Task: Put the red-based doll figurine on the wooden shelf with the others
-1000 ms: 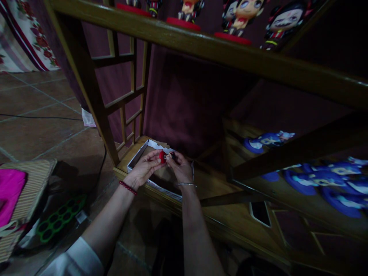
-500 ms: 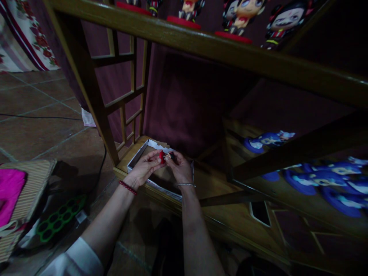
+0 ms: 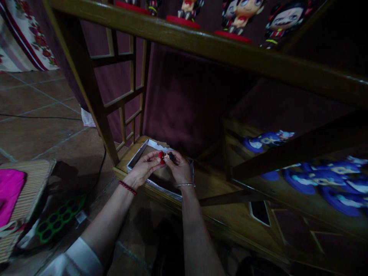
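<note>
Between my two hands is a small figurine [image 3: 167, 156], lying on its side, with a red base toward the left and a dark head toward the right. My left hand [image 3: 146, 167] pinches the red base. The figure's body and head end are gripped by my right hand [image 3: 180, 168], whose fingers partly hide it. Below both hands a shallow white cardboard box [image 3: 153, 143] with a brown inside rests on the lower wooden shelf [image 3: 207, 182].
Several figurines on red bases [image 3: 184, 22] stand on the upper shelf just ahead. Blue figurines [image 3: 319, 178] occupy a shelf at right. A phone [image 3: 260, 212] lies on the lower shelf. On the floor at left are a green holder with round openings [image 3: 59, 218] and a woven seat [image 3: 37, 184].
Almost nothing differs. The figurine has turned slightly in my fingers, and its dark head shows a little more. The box has stayed where it was.
</note>
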Demonstrator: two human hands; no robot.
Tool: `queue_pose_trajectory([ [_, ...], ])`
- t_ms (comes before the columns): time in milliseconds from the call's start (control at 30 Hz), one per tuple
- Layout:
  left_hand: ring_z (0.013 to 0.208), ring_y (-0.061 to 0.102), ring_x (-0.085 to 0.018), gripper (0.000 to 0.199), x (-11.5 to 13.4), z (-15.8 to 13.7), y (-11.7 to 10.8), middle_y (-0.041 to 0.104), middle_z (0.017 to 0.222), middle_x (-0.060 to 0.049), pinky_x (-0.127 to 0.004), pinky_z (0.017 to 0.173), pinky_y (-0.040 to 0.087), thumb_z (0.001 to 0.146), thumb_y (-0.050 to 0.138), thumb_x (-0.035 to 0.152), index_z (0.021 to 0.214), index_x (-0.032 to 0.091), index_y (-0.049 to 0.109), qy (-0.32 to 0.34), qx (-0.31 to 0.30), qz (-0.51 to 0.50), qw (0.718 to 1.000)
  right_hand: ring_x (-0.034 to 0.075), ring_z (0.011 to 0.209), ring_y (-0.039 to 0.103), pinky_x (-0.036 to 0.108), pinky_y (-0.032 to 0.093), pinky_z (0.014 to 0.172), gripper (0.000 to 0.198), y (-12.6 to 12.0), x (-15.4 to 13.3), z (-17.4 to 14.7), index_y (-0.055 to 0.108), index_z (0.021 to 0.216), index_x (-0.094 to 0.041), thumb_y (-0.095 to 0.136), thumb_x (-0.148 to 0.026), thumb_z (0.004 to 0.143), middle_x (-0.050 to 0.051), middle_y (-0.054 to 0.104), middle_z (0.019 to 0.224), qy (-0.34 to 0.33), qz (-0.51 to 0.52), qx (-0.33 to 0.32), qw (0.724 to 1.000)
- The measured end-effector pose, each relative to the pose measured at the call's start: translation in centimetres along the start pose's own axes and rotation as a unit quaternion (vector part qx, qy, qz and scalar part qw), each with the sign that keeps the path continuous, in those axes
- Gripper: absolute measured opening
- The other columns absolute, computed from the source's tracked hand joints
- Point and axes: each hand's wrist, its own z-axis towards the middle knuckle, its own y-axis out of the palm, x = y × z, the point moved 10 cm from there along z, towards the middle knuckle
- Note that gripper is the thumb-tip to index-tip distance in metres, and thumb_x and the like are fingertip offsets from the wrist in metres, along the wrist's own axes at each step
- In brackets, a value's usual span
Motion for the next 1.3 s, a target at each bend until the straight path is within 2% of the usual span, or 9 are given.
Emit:
queue_pose_trajectory([
  [400,0.087,0.064,-0.016,0.023,-0.2,-0.1,0.0,0.067,0.095,-0.007,-0.031,0.084,0.051,0.074,0.063,0.005,0.096,0.013,0.065,-0.013,0.0,0.02,1.0,0.015,0.079,0.061,0.027,0.049,0.074,0.017,0.4,-1.3,-0.3,0.067,0.083,-0.027,0.065,-0.027,0.066,-0.005,0.067,0.084,-0.019,-0.017,-0.029,0.999],
  [867,0.089,0.064,-0.017,0.027,-0.2,-0.3,0.3,0.067,0.097,-0.008,-0.036,0.089,0.049,0.072,0.063,0.004,0.098,0.012,0.063,-0.009,-0.007,0.007,1.0,0.016,0.085,0.06,0.029,0.048,0.079,0.021,0.5,-1.3,-0.2,0.065,0.091,-0.026,0.06,-0.028,0.071,-0.003,0.067,0.093,-0.054,-0.086,-0.051,0.994],
  [1300,0.089,0.064,-0.017,0.027,-0.3,-0.3,0.4,0.067,0.097,-0.008,-0.037,0.091,0.048,0.073,0.062,0.003,0.099,0.012,0.063,-0.012,-0.014,-0.001,1.0,0.015,0.084,0.061,0.028,0.049,0.078,0.02,0.5,-1.3,-0.1,0.065,0.091,-0.026,0.061,-0.028,0.072,-0.003,0.068,0.092,-0.064,-0.081,-0.05,0.993],
])
